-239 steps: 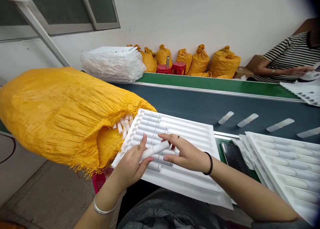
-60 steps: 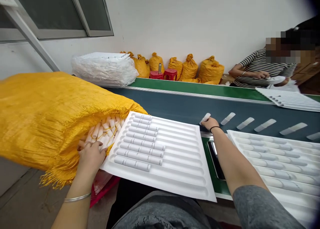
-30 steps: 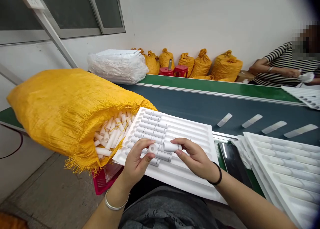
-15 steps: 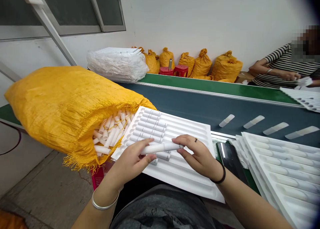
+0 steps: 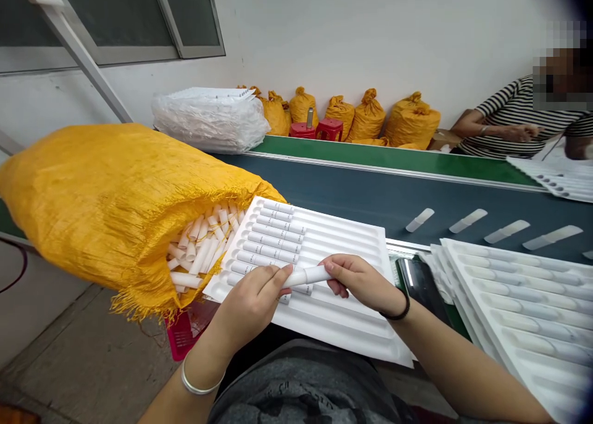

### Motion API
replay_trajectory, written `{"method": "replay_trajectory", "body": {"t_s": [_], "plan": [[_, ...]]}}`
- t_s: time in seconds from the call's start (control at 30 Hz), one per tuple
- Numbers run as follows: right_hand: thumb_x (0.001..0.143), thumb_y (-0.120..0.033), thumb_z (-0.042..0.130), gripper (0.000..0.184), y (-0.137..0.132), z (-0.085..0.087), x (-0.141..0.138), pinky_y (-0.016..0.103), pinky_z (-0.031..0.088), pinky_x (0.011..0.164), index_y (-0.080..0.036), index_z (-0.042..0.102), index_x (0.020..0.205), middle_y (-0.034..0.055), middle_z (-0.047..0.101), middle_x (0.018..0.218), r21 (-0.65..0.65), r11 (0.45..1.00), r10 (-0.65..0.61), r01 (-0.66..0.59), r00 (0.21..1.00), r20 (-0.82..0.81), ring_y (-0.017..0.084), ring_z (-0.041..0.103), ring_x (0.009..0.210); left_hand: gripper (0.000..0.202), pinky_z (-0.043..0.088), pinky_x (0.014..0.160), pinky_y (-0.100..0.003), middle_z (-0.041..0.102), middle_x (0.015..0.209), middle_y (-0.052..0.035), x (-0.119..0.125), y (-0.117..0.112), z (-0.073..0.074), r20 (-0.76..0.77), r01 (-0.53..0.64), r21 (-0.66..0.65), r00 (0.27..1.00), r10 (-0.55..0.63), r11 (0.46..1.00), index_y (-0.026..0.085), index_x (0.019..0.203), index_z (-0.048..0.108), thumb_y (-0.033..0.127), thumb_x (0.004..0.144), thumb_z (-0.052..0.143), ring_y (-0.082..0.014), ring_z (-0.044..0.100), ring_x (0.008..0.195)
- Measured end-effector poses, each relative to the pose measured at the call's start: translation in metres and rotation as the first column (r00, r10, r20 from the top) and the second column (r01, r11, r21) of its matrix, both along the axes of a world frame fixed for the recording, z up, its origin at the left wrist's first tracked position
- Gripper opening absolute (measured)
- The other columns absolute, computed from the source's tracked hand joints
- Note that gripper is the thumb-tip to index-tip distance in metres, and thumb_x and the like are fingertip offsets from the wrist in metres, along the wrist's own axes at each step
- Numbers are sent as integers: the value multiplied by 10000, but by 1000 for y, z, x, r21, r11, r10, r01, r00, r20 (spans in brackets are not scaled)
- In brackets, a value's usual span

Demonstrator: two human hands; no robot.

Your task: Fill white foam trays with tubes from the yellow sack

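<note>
Both of my hands grip one white tube (image 5: 309, 276) held level just above a white moulded tray (image 5: 352, 325) on my lap. My left hand (image 5: 252, 303) closes round its left end, and my right hand (image 5: 359, 282) pinches its right end. Several white tubes (image 5: 273, 240) lie in the tray's left grooves. At the left, a big yellow woven sack (image 5: 102, 195) lies open, with many short white tubes (image 5: 199, 251) spilling at its mouth.
A dark conveyor belt (image 5: 361, 195) carries several white tubes (image 5: 467, 220). A stack of white trays (image 5: 523, 300) sits at the right, a black phone (image 5: 417, 279) beside it. Across the belt a person in a striped shirt (image 5: 523, 118) works. Yellow bags (image 5: 365, 115) line the wall.
My right hand came back from the conveyor and my left hand came out of the sack. The two tube pieces held apart a second ago are now joined into one tube.
</note>
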State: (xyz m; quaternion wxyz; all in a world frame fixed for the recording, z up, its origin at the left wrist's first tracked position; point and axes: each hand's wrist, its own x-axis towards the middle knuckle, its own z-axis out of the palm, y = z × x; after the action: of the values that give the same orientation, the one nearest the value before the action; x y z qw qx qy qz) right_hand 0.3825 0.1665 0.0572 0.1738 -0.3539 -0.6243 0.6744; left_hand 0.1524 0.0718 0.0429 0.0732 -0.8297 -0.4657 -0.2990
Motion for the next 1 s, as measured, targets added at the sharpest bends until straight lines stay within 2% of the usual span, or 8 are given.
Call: {"method": "replay_trajectory", "body": {"t_s": [0.2, 0.3, 0.4, 0.47, 0.67, 0.8, 0.9, 1.0], "plan": [[852, -589, 501, 459, 0, -9, -2, 192, 329, 400, -146, 551, 742, -29, 512, 518, -151, 989, 15, -11, 1000, 27, 63, 400, 402, 483, 547, 781, -360, 649, 966, -99, 0, 4, -5, -9, 55, -3, 998, -55, 998, 165, 1363, 401, 82, 899, 505, -202, 609, 869], [898, -516, 484, 440, 1, -11, 0, 277, 507, 616, -140, 578, 1105, 67, 659, 828, 241, 970, 24, -31, 999, 32, 140, 600, 670, 405, 549, 777, -357, 648, 951, -105, -1, 6, -4, 83, 6, -64, 997, -1, 998, 147, 1307, 456, 139, 907, 517, -214, 618, 879], [908, -338, 548, 404, -1, -10, 5, 349, 504, 843, -211, 500, 1289, 97, 639, 1113, 743, 666, 27, -60, 998, 57, 191, 608, 964, 344, 548, 786, -343, 653, 974, -105, 0, 5, 0, 194, 17, -172, 981, 17, 985, 148, 1259, 487, 193, 918, 513, -213, 622, 901], [928, -264, 521, 338, -7, -9, 6, 336, 509, 829, -219, 521, 1263, 87, 658, 1054, 871, 483, 47, -89, 996, 75, 188, 616, 940, 324, 545, 803, -332, 655, 994, -101, 4, 2, 2, 252, 64, -213, 968, -8, 975, 160, 1244, 494, 197, 922, 506, -203, 622, 917], [914, -287, 526, 236, -5, -17, 5, 355, 507, 756, -184, 624, 1102, 116, 649, 924, 939, 268, -86, -215, 966, 245, 228, 611, 858, 473, 545, 839, -380, 648, 1079, -128, 10, 2, -8, 155, 74, -252, 987, -35, 965, 184, 1376, 379, 268, 926, 499, -237, 624, 1001], [888, -299, 517, 277, 59, -23, 34, 353, 459, 858, -161, 622, 1105, 140, 643, 992, 901, 421, -614, -106, 697, 369, 256, 585, 967, 545, 437, 991, -513, 511, 1314, -224, -46, 6, -20, -20, -318, -279, 945, 326, 906, 112, 1369, 407, 358, 894, 512, -352, 464, 1251], [883, -281, 495, 333, 116, -27, 71, 331, 458, 811, -118, 586, 1160, 164, 651, 1020, 833, 546, -800, 91, 353, 485, 269, 604, 969, 324, 430, 916, -578, 527, 1254, -212, -109, 1, -28, -333, -727, -291, 686, 647, 622, 157, 1115, 655, 198, 851, 471, -412, 507, 1131], [818, -244, 586, 218, 148, -34, 98, 314, 460, 671, -72, 668, 923, 181, 672, 833, 760, 635, -763, 139, 266, 589, 265, 640, 783, 333, 444, 856, -564, 506, 1259, -194, -149, -7, -35, -482, -838, -321, 546, 686, 441, 227, 1083, 694, 208, 828, 482, -423, 505, 1084]]}}
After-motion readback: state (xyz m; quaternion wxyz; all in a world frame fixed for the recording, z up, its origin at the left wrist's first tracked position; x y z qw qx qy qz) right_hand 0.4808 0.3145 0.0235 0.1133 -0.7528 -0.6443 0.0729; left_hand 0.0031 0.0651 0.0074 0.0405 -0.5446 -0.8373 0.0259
